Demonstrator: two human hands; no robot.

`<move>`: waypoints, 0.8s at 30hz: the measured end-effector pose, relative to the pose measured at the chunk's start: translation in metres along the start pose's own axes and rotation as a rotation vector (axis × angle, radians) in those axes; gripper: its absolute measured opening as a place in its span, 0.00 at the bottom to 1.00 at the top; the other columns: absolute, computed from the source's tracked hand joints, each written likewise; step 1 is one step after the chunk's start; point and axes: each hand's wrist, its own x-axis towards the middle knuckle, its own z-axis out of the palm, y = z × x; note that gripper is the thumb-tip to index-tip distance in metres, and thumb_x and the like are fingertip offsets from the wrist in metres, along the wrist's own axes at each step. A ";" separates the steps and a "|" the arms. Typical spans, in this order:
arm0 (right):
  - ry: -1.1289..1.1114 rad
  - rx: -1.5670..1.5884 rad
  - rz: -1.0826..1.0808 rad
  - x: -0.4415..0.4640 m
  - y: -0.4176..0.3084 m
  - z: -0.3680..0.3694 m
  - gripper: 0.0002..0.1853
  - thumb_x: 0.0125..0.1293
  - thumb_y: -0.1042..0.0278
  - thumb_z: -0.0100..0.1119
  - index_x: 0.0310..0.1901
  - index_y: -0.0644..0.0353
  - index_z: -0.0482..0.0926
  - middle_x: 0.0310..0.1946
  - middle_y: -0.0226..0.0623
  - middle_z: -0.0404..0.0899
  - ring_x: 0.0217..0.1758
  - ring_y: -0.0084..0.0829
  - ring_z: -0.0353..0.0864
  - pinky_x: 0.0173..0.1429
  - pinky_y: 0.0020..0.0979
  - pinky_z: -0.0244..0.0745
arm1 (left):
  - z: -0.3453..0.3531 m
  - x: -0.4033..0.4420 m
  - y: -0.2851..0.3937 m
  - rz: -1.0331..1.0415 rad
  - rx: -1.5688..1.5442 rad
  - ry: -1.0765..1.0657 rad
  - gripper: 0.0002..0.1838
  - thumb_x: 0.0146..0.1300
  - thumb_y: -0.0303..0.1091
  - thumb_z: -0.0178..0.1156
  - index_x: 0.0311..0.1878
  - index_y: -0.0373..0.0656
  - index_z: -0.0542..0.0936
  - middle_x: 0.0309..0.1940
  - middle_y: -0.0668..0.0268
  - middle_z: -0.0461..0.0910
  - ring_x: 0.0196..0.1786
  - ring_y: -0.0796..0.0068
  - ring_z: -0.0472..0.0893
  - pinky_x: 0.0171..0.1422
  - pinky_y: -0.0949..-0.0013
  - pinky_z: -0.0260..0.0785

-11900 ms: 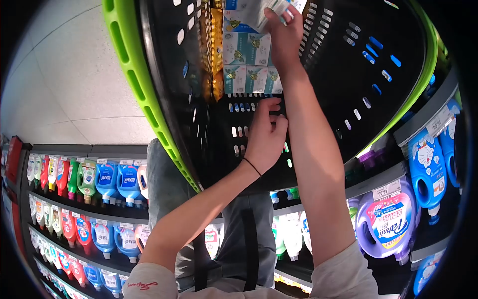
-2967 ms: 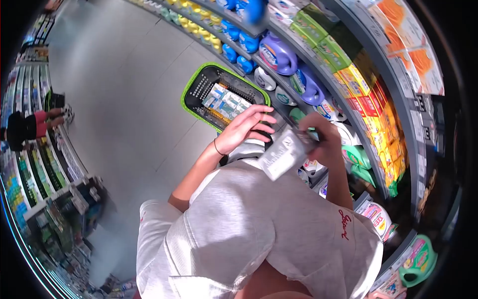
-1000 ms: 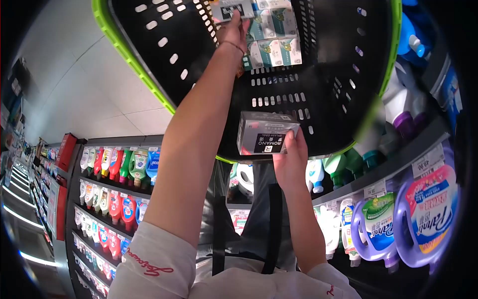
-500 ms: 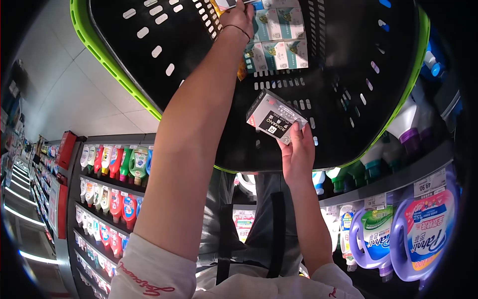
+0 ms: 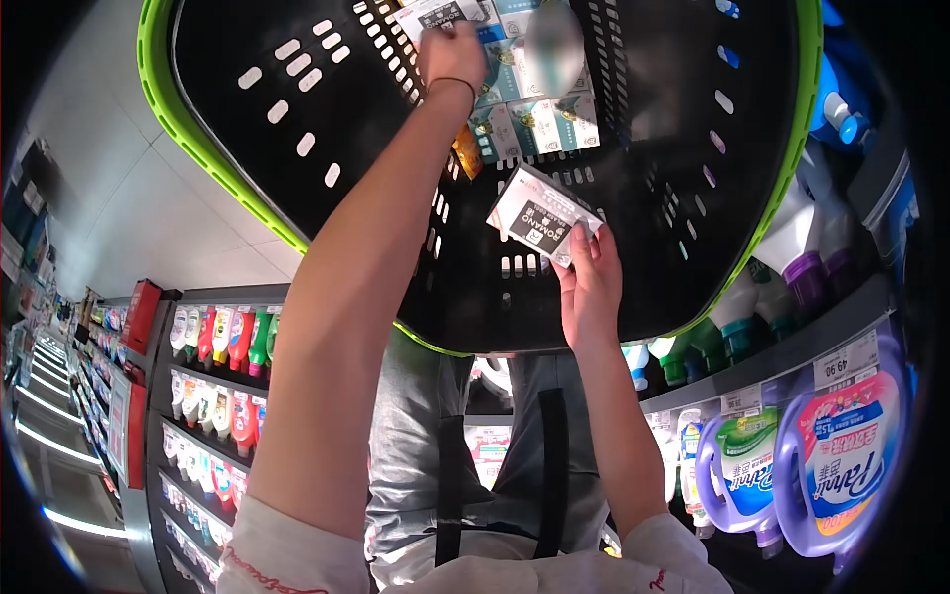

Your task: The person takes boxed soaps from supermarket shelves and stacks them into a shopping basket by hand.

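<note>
My left hand (image 5: 450,59), with a thin dark band at the wrist, reaches deep into a black shopping basket (image 5: 297,213) with a green rim. Its fingers are closed on a white Romano box (image 5: 430,20) beside the stacked boxes. Nearer to me, over the basket, my right hand (image 5: 594,282) grips a second white-and-grey Romano box (image 5: 544,216) by one corner, thumb on its printed face. White-and-green boxes (image 5: 534,124) lie in rows at the far end of the basket. An orange packet (image 5: 467,153) shows beside them, partly hidden by my left wrist.
Shelves of coloured bottles (image 5: 237,337) stand at lower left, with pale floor tiles (image 5: 198,188) above them. Large purple-handled detergent jugs (image 5: 841,455) line a shelf at right, close to the basket's rim. A blurred oval covers part of the stacked boxes.
My left hand and its Romano box have come slightly nearer and left in view. My right hand's box has tilted, its printed face turning more toward me. The whole view has shifted a little.
</note>
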 end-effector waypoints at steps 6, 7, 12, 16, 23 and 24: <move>0.063 0.010 0.021 0.012 0.009 0.002 0.23 0.68 0.59 0.57 0.60 0.57 0.65 0.48 0.27 0.74 0.51 0.17 0.71 0.53 0.23 0.64 | 0.002 0.021 0.042 1.298 1.317 -0.132 0.27 0.56 0.43 0.57 0.57 0.38 0.71 0.62 0.57 0.65 0.68 0.60 0.60 0.67 0.55 0.54; 0.063 0.011 0.019 0.013 0.009 0.002 0.23 0.68 0.59 0.57 0.60 0.57 0.65 0.48 0.27 0.74 0.51 0.17 0.71 0.53 0.23 0.64 | 0.001 0.032 0.044 1.403 1.426 -0.056 0.28 0.59 0.45 0.55 0.59 0.38 0.70 0.65 0.57 0.63 0.70 0.58 0.57 0.70 0.54 0.52; 0.079 -0.005 0.041 0.016 0.015 -0.002 0.28 0.68 0.58 0.58 0.63 0.58 0.61 0.49 0.26 0.73 0.52 0.17 0.70 0.55 0.25 0.63 | -0.032 0.070 0.042 1.464 1.579 -0.309 0.25 0.61 0.51 0.54 0.56 0.44 0.72 0.67 0.64 0.61 0.72 0.62 0.55 0.75 0.54 0.46; 0.049 -0.013 0.025 0.032 0.019 -0.004 0.29 0.66 0.59 0.60 0.64 0.62 0.61 0.50 0.31 0.74 0.55 0.20 0.70 0.60 0.26 0.61 | -0.038 0.071 0.039 1.572 1.629 -0.351 0.24 0.58 0.49 0.57 0.54 0.47 0.72 0.60 0.64 0.67 0.69 0.63 0.59 0.73 0.55 0.49; -0.136 -0.226 -0.210 0.100 0.008 0.026 0.26 0.64 0.64 0.62 0.59 0.66 0.67 0.49 0.37 0.77 0.53 0.22 0.74 0.58 0.22 0.65 | -0.030 0.075 0.063 1.531 1.572 -0.529 0.14 0.56 0.41 0.60 0.44 0.48 0.76 0.44 0.67 0.73 0.56 0.66 0.69 0.62 0.59 0.58; -0.173 -0.214 -0.241 0.113 0.007 0.037 0.24 0.65 0.65 0.61 0.59 0.65 0.68 0.48 0.35 0.78 0.51 0.20 0.74 0.57 0.21 0.65 | -0.030 0.076 0.064 1.532 1.579 -0.533 0.14 0.56 0.41 0.60 0.44 0.48 0.76 0.44 0.67 0.73 0.56 0.66 0.69 0.62 0.59 0.58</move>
